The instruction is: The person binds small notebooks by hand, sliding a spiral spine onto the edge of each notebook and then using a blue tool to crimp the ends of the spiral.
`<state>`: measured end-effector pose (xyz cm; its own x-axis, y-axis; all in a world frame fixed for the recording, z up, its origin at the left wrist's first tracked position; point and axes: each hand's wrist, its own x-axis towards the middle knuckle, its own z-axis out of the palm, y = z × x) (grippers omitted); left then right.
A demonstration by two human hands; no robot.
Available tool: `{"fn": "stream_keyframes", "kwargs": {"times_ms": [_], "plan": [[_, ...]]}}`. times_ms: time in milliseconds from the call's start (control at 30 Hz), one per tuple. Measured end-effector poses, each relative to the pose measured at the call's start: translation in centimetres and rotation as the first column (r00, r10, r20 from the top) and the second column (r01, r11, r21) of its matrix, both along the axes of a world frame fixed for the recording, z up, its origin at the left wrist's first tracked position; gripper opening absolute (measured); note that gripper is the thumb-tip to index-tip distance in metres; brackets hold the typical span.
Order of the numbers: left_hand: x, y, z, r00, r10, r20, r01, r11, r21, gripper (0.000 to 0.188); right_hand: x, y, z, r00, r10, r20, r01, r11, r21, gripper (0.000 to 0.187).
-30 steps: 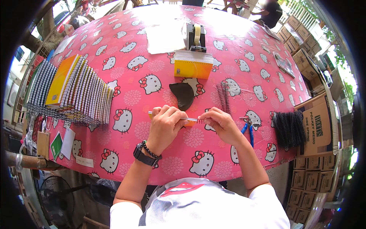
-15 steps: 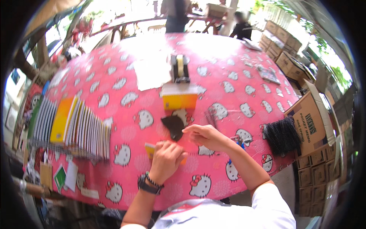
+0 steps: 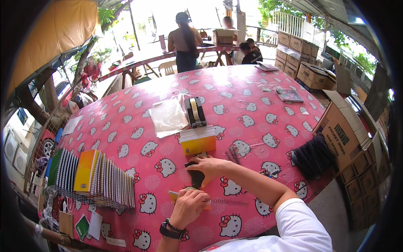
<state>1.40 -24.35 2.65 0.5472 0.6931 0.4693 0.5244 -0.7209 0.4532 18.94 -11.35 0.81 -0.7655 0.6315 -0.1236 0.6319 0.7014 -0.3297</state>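
My left hand [image 3: 189, 206] presses down on a small orange-yellow booklet [image 3: 174, 195] with a black spiral wire [image 3: 228, 202] sticking out to its right. My right hand [image 3: 206, 165] reaches forward across my body and rests its fingers on a dark card [image 3: 195, 178] lying on the pink cartoon-cat tablecloth [image 3: 138, 126]. A wristwatch and a bead bracelet sit on my left wrist. Just beyond my right hand stands a stack of small yellow spiral notebooks [image 3: 198, 140].
A row of finished spiral notebooks [image 3: 94, 176] lies at the left edge. A tape dispenser [image 3: 195, 111] and clear plastic bags [image 3: 168, 116] sit mid-table. Black spiral coils [image 3: 312, 156] pile at the right by cardboard boxes [image 3: 348, 134]. People stand and sit at a far table [image 3: 184, 40].
My head has tilted up, showing more of the table. My right hand left the booklet's wire and moved forward onto the dark card. My left hand stays on the booklet.
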Motion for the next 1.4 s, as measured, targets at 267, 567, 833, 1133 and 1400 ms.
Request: {"fn": "stream_keyframes", "kwargs": {"times_ms": [267,567,833,1133,1400], "plan": [[-0.1,0.3,-1.1,0.998,0.026,-0.064,-0.026,1.000,0.007,0.019,1.4,-2.7,-2.5,0.913,-0.170,-0.370,0.219,0.971,0.094,0.066],[-2.7,1.0,-1.7,0.977,0.214,0.014,-0.214,0.973,0.081,0.023,6.8,-9.4,-1.4,0.565,-0.486,-0.667,-0.237,0.679,-0.695,0.069],[-2.2,1.1,-2.2,0.980,0.193,0.056,-0.197,0.977,0.082,0.021,5.2,-10.9,0.5,0.570,-0.462,-0.679,-0.141,0.760,-0.635,0.049],[-2.2,1.2,-2.5,0.953,0.277,0.123,-0.284,0.958,0.042,0.052,3.7,-9.7,1.6,0.814,-0.404,-0.417,0.224,0.881,-0.417,0.055],[-3.9,2.9,-6.2,0.788,0.301,0.537,0.043,0.843,-0.536,0.060,3.7,-8.6,0.9,0.741,-0.435,-0.512,0.167,0.857,-0.487,0.050]]}}
